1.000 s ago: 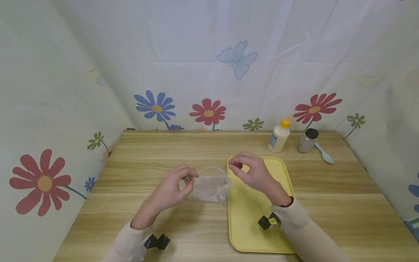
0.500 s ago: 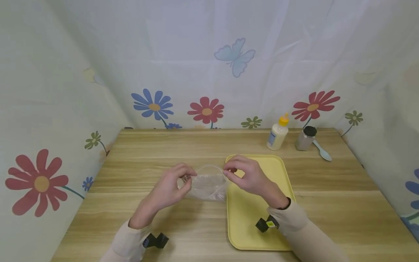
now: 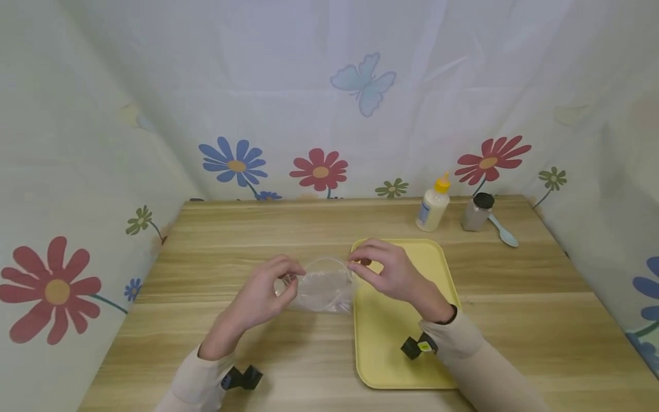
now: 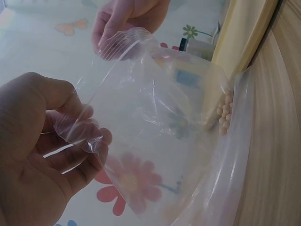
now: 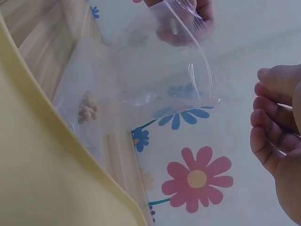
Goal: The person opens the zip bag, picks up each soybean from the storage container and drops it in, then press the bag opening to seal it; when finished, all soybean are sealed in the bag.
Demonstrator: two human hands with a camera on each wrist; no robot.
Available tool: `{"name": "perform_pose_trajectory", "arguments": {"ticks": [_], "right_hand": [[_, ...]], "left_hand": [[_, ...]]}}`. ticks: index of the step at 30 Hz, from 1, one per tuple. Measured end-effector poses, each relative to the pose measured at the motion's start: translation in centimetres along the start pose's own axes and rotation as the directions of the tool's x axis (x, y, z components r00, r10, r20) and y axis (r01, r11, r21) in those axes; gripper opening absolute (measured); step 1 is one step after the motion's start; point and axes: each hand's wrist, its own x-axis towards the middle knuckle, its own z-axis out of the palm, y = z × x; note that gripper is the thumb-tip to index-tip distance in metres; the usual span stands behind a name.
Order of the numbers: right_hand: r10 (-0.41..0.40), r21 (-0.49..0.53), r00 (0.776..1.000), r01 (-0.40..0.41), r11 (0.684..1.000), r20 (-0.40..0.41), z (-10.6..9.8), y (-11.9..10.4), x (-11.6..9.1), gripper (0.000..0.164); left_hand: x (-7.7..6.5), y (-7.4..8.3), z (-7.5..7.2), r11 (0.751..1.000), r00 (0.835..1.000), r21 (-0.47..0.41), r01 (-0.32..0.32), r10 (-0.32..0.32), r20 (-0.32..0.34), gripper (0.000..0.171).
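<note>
A clear zip bag [image 3: 324,292] stands on the table between the hands, with its mouth upward. My left hand [image 3: 265,289] pinches the bag's left upper corner between thumb and fingers, clearest in the left wrist view. Small beige balls [image 4: 225,113] lie in a cluster at the bag's bottom; the right wrist view shows these balls [image 5: 87,108] too. My right hand [image 3: 393,272] is beside the bag's right upper corner, above the tray. Its fingers are loosely bent, and the right wrist view shows a gap between fingertips and bag.
A yellow tray [image 3: 407,366] lies right of the bag, beneath my right forearm. At the back right stand a white bottle with a yellow cap [image 3: 433,209] and a black-lidded jar [image 3: 477,213]. A pale blue spoon [image 3: 504,232] lies beside the jar. Flowered curtains surround the wooden table.
My right hand has moved left and slightly down to the bag's right edge. My left hand stays at the bag's corner. The head view has shifted slightly.
</note>
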Motion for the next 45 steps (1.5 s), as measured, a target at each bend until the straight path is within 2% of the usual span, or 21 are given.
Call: {"name": "perform_pose_trajectory", "arguments": {"ticks": [8, 17, 25, 33, 37, 45], "right_hand": [[0.026, -0.001, 1.000, -0.026, 1.000, 0.017, -0.2, 0.2, 0.2, 0.010], [0.067, -0.006, 0.996, -0.067, 0.998, 0.053, -0.5, 0.2, -0.6, 0.012], [0.070, 0.012, 0.993, -0.072, 0.997, 0.093, -0.4, 0.4, -1.7, 0.027], [0.058, 0.072, 0.989, -0.068, 0.995, 0.133, 0.3, 0.3, -2.9, 0.040], [0.041, 0.070, 0.994, -0.048, 0.996, 0.105, 0.7, 0.3, -3.0, 0.041], [0.007, 0.033, 0.999, -0.006, 0.999, -0.041, 0.5, -0.3, -2.5, 0.028]], "left_hand": [[-0.1, 0.1, -0.1, 1.000, 1.000, -0.002, -0.006, 0.006, -0.013, 0.018], [-0.4, 0.0, 0.1, 1.000, 0.999, -0.003, -0.022, 0.022, -0.039, 0.018], [-0.4, 0.1, -0.1, 1.000, 0.999, 0.012, -0.012, 0.012, -0.044, 0.018], [0.2, 0.2, -0.8, 0.998, 0.997, 0.021, -0.057, 0.058, -0.059, 0.018], [0.4, 0.2, -0.9, 0.999, 0.997, 0.023, -0.047, 0.049, -0.054, 0.018], [0.7, 0.7, -1.3, 0.999, 0.998, 0.009, -0.042, 0.043, -0.054, 0.019]]}}
